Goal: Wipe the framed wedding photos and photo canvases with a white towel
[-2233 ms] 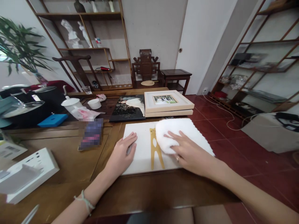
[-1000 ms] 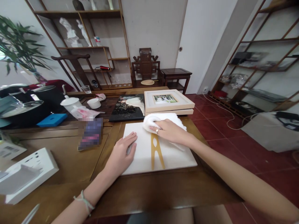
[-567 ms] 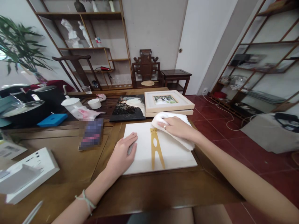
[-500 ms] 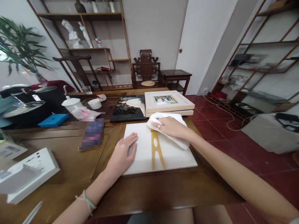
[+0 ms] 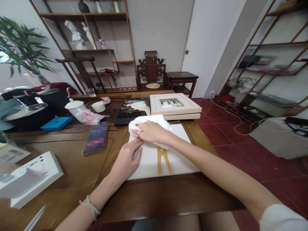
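Observation:
A white picture frame (image 5: 178, 157) lies back-up on the wooden table, with its gold stand (image 5: 164, 159) flat along the middle. My right hand (image 5: 150, 131) presses a bunched white cloth (image 5: 144, 122) onto the frame's far left corner, fingers curled over it. My left hand (image 5: 126, 160) lies flat on the frame's left edge, fingers together, and its fingertips almost touch the right hand.
Behind the frame stand a dark photo print (image 5: 132, 110) and two stacked framed pictures (image 5: 174, 107). To the left are a blurred booklet (image 5: 95, 137), a white box (image 5: 31, 176), a blue box (image 5: 55, 123), a teapot (image 5: 75, 107) and dark pots (image 5: 26, 110). Shelves line both walls.
My right hand has swept the cloth from the frame's right side up to its far edge, then leftward to the far left corner. My left hand has stayed put.

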